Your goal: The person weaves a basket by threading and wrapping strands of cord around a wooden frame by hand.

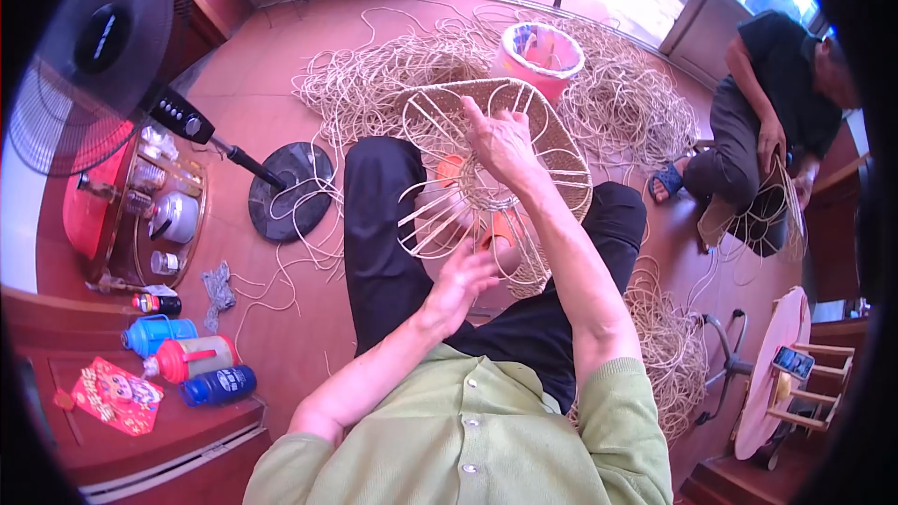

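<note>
Between my knees lies a woven cane piece [489, 194], with a tight round centre, strands radiating outward and a densely woven wall at the far side. My right hand [502, 145] is over its far part, index finger stretched out and the other fingers partly bent; no strand shows clearly gripped in it. My left hand [460, 282], palm turned up, is by the near edge, fingers apart and close to the strands, seemingly holding nothing. Thin loops of cane arch around the piece. Below the strands, orange footwear [450, 169] shows through.
Loose cane heaps [374, 84] cover the floor ahead and right. Beyond stands a pink bucket [541, 58]. A fan [103, 47] rises at left, near a trolley with a kettle [174, 217]. At right another person [762, 122] sits handling cane; a stool [776, 374] bears a phone.
</note>
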The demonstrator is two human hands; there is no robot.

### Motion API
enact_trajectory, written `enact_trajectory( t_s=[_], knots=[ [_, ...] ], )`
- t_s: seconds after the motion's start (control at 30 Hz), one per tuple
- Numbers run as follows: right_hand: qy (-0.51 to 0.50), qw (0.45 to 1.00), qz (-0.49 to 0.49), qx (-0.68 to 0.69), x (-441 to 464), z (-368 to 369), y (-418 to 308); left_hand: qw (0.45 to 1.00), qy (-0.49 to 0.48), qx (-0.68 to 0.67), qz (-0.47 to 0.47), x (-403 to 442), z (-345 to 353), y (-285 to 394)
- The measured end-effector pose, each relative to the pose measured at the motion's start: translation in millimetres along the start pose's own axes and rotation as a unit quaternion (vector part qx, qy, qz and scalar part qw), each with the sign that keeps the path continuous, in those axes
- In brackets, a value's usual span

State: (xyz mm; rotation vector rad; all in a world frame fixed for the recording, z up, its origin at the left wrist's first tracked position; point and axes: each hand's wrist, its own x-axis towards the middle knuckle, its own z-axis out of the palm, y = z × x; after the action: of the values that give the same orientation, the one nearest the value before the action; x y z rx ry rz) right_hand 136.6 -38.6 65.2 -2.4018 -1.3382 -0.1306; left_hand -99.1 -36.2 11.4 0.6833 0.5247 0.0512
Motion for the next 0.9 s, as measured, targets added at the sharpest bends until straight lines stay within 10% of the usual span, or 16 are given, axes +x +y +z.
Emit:
enact_trajectory(
  t_s=[0.33, 0.63, 0.83, 0.9],
  knots=[
    [0.173, 0.936, 0.189, 0.24, -73, -49, 29, 0.97, -0.085, 0.181, 0.141, 33, -10, 68],
    [0.216, 0.504, 0.297, 0.782, -222, 54, -73, 0.797, -0.14, 0.588, 0.028, 42, 40, 180],
    [0.223, 0.514, 0.319, 0.764, -220, 70, -56, 0.764, -0.076, 0.637, 0.063, 88, 21, 166],
    [0.22, 0.496, 0.33, 0.772, -215, 72, -48, 0.709, -0.042, 0.665, 0.231, 93, 20, 148]
  ],
)
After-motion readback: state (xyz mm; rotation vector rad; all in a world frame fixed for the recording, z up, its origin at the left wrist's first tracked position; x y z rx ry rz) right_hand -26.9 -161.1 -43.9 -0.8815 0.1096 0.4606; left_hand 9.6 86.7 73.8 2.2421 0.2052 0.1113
